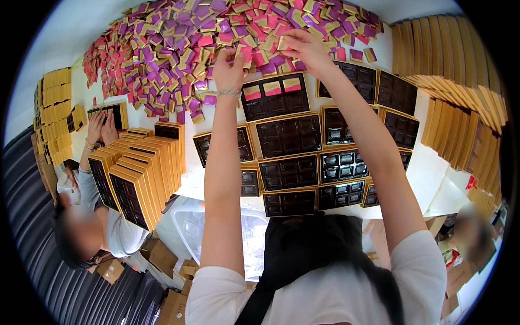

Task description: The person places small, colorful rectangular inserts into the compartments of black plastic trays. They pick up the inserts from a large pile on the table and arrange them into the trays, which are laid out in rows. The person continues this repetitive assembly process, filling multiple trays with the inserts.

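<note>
My right hand (310, 51) pinches a small gold-and-pink wrapped chocolate (282, 43) at the near edge of the pile. My left hand (228, 69) is to its left, with fingers curled and thumb close to a pink-and-gold piece (245, 53); whether it grips that piece is hard to see. Just below my hands lies a dark, gold-edged tray (276, 108) with six compartments. Its far row holds three pink-and-gold chocolates (272, 88), and its near row is bare. More such trays (288, 135) lie in rows nearer to me, partly hidden under my forearms.
A wide heap of purple, pink and gold pieces (162, 65) covers the table's far side. Upright gold-edged trays (142, 176) stand at left, where another person's hands (103, 129) hold a tray. Tall stacks (444, 51) rise at right. A clear plastic bin (187, 222) sits below the table edge.
</note>
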{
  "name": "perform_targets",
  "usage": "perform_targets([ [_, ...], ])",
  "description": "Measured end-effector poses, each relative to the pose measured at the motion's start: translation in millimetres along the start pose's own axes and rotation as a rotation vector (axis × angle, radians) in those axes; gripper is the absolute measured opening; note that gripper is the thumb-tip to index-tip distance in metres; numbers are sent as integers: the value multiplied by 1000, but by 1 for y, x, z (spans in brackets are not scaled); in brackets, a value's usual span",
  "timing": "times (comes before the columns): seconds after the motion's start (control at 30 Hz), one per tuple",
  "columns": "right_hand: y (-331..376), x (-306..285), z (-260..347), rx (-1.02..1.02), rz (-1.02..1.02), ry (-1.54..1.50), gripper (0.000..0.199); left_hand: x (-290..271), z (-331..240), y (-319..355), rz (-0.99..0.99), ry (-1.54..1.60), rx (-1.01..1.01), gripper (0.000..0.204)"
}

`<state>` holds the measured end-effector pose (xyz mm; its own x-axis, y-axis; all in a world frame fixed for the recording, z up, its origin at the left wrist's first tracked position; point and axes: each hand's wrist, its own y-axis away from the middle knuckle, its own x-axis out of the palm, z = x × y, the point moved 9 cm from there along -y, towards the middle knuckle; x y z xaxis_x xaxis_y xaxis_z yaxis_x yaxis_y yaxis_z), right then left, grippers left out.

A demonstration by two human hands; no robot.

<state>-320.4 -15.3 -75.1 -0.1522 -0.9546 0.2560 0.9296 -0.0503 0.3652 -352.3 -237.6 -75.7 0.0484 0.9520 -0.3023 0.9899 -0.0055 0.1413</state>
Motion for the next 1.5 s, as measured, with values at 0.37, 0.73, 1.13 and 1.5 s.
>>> perform_targets([
  [0.37, 150, -210, 5, -181, -850, 44, 18, 116, -127, 106, 205, -291, 596, 15],
  [0.73, 134, -200, 18, -180, -740, 284, 24, 203, -143, 135, 152, -574, 962, 10],
  [1.13, 171, -163, 65, -708, -904, 1058, 21, 226, -135, 110, 311, -876, 312, 24],
  [1.5, 116, -169, 29, -263, -475, 671, 23, 214, -70, 104, 645, 98, -179, 31],
])
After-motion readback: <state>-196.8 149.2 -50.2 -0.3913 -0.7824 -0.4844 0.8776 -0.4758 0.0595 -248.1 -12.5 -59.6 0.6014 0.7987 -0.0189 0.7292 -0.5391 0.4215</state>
